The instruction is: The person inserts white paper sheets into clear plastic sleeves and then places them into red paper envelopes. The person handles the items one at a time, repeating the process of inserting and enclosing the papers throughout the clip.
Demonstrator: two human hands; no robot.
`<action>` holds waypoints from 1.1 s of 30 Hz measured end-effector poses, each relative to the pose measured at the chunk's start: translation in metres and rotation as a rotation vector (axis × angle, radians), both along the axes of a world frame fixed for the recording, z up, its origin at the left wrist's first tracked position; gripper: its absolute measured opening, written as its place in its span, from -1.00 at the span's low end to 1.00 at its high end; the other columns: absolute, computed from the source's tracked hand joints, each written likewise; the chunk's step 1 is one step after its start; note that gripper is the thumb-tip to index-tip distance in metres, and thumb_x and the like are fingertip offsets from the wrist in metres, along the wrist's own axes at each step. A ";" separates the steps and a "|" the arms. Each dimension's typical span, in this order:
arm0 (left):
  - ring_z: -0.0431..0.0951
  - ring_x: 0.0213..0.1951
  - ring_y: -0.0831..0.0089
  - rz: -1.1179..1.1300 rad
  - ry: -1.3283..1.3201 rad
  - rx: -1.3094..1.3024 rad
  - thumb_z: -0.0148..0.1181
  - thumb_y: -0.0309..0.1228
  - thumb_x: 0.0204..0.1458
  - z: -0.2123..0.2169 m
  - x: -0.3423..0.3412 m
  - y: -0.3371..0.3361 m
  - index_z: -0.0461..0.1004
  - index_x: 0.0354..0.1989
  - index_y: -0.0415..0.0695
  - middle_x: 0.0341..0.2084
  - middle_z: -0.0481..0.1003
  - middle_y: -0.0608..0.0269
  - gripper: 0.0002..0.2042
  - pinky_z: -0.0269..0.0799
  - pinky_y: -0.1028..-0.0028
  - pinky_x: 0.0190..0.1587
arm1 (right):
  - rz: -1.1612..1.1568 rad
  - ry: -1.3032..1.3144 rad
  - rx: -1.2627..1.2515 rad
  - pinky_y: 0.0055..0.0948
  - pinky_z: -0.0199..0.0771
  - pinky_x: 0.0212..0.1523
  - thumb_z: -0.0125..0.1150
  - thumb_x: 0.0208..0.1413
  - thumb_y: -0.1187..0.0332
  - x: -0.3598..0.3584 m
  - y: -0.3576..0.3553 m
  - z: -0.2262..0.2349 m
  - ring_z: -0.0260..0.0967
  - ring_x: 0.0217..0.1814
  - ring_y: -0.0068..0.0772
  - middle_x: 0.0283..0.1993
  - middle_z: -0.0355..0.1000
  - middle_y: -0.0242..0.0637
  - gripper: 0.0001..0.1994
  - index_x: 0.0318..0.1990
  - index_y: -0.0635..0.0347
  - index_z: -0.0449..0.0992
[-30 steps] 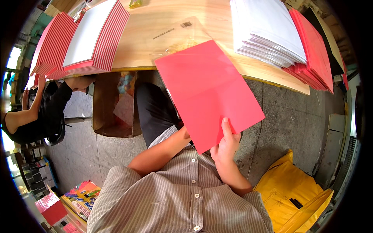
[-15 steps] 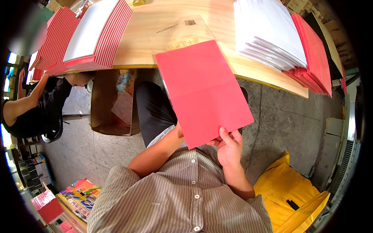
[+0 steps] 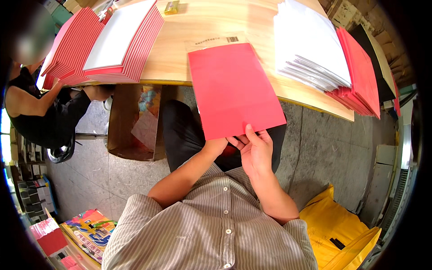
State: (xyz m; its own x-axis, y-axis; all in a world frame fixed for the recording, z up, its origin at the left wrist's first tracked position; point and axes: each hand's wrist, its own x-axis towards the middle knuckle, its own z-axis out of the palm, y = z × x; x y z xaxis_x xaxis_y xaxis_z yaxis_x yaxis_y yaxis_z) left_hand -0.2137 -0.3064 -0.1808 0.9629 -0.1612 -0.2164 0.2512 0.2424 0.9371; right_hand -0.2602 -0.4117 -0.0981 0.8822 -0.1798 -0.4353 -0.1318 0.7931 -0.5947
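A red cardboard-like sheet slants over my lap, its far end resting over the table edge. At that far end shows a clear plastic sleeve with a barcode and small print; the sheet lies mostly within its outline. My right hand is closed on the sheet's near edge, thumb on top and fingers below. My left hand reaches under the near left corner, its fingers hidden by the sheet.
Stacks of red-edged white booklets stand at the table's left. White sleeved packs and red folders pile up at right. Below are an open carton and a yellow bag. A seated person is at far left.
The red sheet has slid away from me, covering most of the plastic sleeve that showed beyond it. Both hands moved forward with it, and the left hand now shows more.
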 end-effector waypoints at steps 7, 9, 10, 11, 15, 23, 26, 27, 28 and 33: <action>0.54 -0.03 0.42 0.068 0.159 -0.261 0.05 -0.48 0.28 -0.006 -0.007 -0.016 0.38 0.09 -0.22 -0.04 0.50 0.16 -0.76 0.56 0.45 -0.08 | -0.005 0.046 -0.014 -0.02 0.70 -0.05 0.13 0.32 0.42 0.004 0.000 -0.006 0.59 -0.06 -0.17 -0.05 0.54 -0.13 -0.84 -0.02 0.28 0.45; 0.53 -0.01 0.41 0.054 0.146 -0.267 0.05 -0.46 0.28 -0.017 -0.010 -0.015 0.38 0.09 -0.22 -0.04 0.49 0.16 -0.76 0.54 0.44 -0.04 | 0.004 0.075 -0.011 -0.02 0.71 -0.06 0.10 0.33 0.43 0.005 -0.001 -0.006 0.59 -0.06 -0.15 -0.06 0.54 -0.12 -0.84 -0.02 0.28 0.45; 0.53 0.00 0.41 0.024 0.123 -0.249 0.05 -0.44 0.29 -0.036 -0.009 -0.012 0.38 0.09 -0.22 -0.03 0.49 0.15 -0.75 0.53 0.43 -0.02 | 0.013 0.094 -0.008 -0.01 0.71 -0.06 0.08 0.34 0.43 0.006 -0.002 -0.005 0.59 -0.06 -0.14 -0.06 0.54 -0.11 -0.84 -0.02 0.29 0.45; 0.52 0.01 0.40 -0.005 0.101 -0.229 0.05 -0.43 0.29 -0.039 -0.009 -0.009 0.38 0.10 -0.22 -0.02 0.49 0.15 -0.75 0.53 0.42 0.00 | 0.022 0.115 -0.003 -0.01 0.71 -0.06 0.07 0.35 0.43 0.005 -0.004 -0.005 0.59 -0.06 -0.13 -0.05 0.54 -0.10 -0.84 -0.02 0.30 0.45; 0.50 0.04 0.37 0.191 0.159 -0.312 0.03 -0.41 0.31 -0.023 -0.016 -0.011 0.37 0.11 -0.23 0.01 0.48 0.15 -0.74 0.49 0.38 0.05 | 0.032 0.124 -0.064 0.01 0.71 -0.04 0.01 0.36 0.45 0.006 -0.008 -0.012 0.58 -0.04 -0.08 0.00 0.50 -0.08 -0.83 0.01 0.33 0.41; 0.45 0.09 0.41 0.206 -0.071 0.044 0.00 -0.49 0.31 -0.021 -0.008 -0.006 0.32 0.18 -0.24 0.06 0.45 0.17 -0.70 0.43 0.38 0.10 | 0.077 0.195 -0.028 0.05 0.66 0.07 -0.06 0.36 0.51 0.014 -0.012 -0.020 0.55 0.04 -0.04 0.05 0.47 -0.10 -0.80 0.07 0.32 0.38; 0.46 0.06 0.42 0.212 -0.149 0.107 -0.02 -0.56 0.28 -0.020 0.000 -0.006 0.34 0.16 -0.26 0.04 0.46 0.18 -0.71 0.43 0.40 0.08 | 0.053 0.180 0.004 0.06 0.65 0.08 -0.06 0.37 0.51 0.020 -0.009 -0.013 0.55 0.03 -0.04 0.04 0.47 -0.10 -0.79 0.08 0.31 0.37; 0.47 0.05 0.43 0.206 -0.138 0.075 -0.03 -0.57 0.28 -0.020 0.002 -0.005 0.36 0.15 -0.26 0.03 0.47 0.18 -0.72 0.44 0.41 0.06 | 0.045 0.171 0.017 0.05 0.65 0.08 -0.06 0.37 0.50 0.023 -0.007 -0.011 0.54 0.03 -0.04 0.05 0.47 -0.10 -0.79 0.09 0.31 0.37; 0.47 0.04 0.44 0.199 -0.128 0.043 -0.05 -0.58 0.28 -0.014 0.003 -0.004 0.37 0.13 -0.27 0.02 0.47 0.18 -0.73 0.45 0.42 0.05 | 0.035 0.162 0.031 0.05 0.65 0.08 -0.07 0.37 0.50 0.026 -0.004 -0.010 0.54 0.03 -0.04 0.05 0.46 -0.09 -0.78 0.10 0.32 0.36; 0.50 0.01 0.48 0.150 -0.035 -0.105 -0.08 -0.60 0.27 -0.005 0.009 0.000 0.42 0.08 -0.27 0.00 0.50 0.20 -0.74 0.49 0.46 0.00 | 0.025 0.127 0.025 0.03 0.66 0.08 -0.08 0.38 0.51 0.047 -0.002 -0.007 0.54 0.03 -0.02 0.07 0.44 -0.07 -0.76 0.13 0.33 0.33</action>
